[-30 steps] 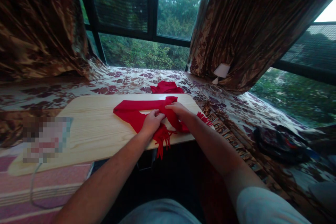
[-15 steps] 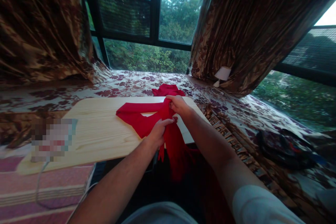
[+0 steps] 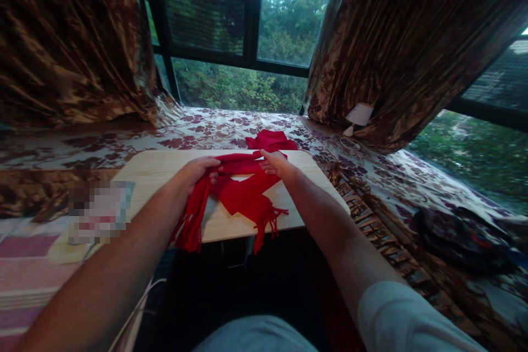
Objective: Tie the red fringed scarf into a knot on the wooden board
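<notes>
A red fringed scarf (image 3: pixel 243 193) lies looped on the pale wooden board (image 3: pixel 157 168), its two tasselled ends toward me. My left hand (image 3: pixel 202 171) is closed around one end at the left, and that fringe hangs below the hand near the board's front edge. At the far right part of the loop, my right hand (image 3: pixel 273 163) grips the scarf with its fingers curled on the cloth. The other fringed end rests on the board between my arms, with tassels dangling over the edge.
Behind the board, more red cloth (image 3: pixel 271 140) lies bunched on the floral cover (image 3: pixel 206 126). A small white lamp (image 3: pixel 359 114) stands at the back right. A blurred-out flat item (image 3: pixel 101 212) with a cable is on the board's left. A dark bag (image 3: pixel 462 236) lies far right.
My left hand has moved left, carrying one fringed end across the scarf. My right hand stays near the same part of the board. The view has shifted slightly.
</notes>
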The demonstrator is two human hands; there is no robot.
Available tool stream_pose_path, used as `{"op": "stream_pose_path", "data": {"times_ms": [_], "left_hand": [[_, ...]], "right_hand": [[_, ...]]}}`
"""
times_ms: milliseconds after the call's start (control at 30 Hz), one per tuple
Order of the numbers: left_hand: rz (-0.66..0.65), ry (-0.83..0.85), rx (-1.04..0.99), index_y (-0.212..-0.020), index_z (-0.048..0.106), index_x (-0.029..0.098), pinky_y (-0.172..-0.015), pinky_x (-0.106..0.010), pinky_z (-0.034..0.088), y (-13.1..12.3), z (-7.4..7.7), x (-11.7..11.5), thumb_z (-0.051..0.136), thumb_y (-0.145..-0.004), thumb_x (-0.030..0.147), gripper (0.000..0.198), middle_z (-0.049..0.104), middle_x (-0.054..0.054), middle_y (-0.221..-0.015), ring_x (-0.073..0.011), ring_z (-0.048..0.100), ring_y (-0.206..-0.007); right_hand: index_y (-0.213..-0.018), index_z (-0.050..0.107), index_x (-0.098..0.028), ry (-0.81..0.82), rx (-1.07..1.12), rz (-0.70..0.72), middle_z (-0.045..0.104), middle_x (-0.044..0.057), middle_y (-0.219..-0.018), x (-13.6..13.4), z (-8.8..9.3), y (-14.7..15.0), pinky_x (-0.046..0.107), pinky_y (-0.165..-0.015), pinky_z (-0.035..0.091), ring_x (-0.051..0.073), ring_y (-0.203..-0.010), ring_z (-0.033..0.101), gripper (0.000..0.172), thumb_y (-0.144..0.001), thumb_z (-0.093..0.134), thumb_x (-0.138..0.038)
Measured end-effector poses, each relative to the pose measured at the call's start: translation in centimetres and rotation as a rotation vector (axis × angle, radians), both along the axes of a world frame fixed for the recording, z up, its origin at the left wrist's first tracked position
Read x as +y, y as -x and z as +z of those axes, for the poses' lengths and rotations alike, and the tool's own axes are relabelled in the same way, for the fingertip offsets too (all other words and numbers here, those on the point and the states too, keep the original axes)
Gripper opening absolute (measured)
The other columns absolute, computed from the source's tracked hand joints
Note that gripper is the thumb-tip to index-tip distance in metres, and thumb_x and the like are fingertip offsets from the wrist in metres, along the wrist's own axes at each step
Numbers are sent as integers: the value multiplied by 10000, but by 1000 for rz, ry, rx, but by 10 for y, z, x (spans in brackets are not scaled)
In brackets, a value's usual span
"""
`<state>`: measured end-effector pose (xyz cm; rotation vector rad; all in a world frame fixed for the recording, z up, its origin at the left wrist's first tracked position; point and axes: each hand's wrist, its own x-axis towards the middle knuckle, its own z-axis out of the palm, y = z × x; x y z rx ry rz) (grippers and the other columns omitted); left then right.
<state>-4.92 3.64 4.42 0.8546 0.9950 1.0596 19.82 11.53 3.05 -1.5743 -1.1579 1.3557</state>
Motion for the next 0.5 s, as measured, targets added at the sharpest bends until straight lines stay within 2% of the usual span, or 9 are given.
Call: {"op": "stream_pose_path", "data": {"times_ms": [100, 200, 333, 400, 500], "left_hand": [[83, -45, 280, -705, 564, 163, -383, -190, 342, 24, -9, 27, 659, -647, 140, 113, 507, 21, -499, -85, 410, -395], [195, -77, 548, -737, 580, 173, -439, -225, 386, 40, -22, 45, 657, -605, 135, 158, 549, 20, -508, -134, 504, -446], [259, -119, 937, -745, 631, 162, -507, -255, 405, 54, -37, 59, 705, -588, 176, 174, 604, -3, -554, -176, 576, -533], [233, -116, 1106, -700, 646, 161, -527, -267, 405, 60, -42, 64, 720, -611, 219, 130, 617, -25, -563, -198, 602, -566], [176, -100, 1280, -622, 651, 167, -550, -284, 404, 65, -44, 67, 710, -651, 268, 121, 621, -55, -558, -230, 629, -603]], "right_hand": [[-913, 610, -161, -27, -170, -5, 622, -15, -610, 3, -10, -4, 169, -435, 481, 81, -441, 563, 277, -944, 653, -433], [-852, 623, -153, -62, -294, 7, 584, -23, -547, 9, -19, -10, 182, -426, 481, 96, -426, 560, 207, -917, 671, -343], [-873, 672, -142, -129, -512, 117, 586, -9, -512, 13, -31, -18, 216, -450, 496, 127, -430, 569, 121, -874, 655, -262], [-1002, 700, -144, -202, -625, 189, 649, 15, -589, 13, -38, -21, 237, -510, 524, 143, -477, 603, 188, -854, 657, -252], [-1220, 675, -164, -336, -809, 230, 760, 84, -900, 13, -44, -23, 263, -687, 560, 195, -725, 709, 404, -828, 677, -260]]}}
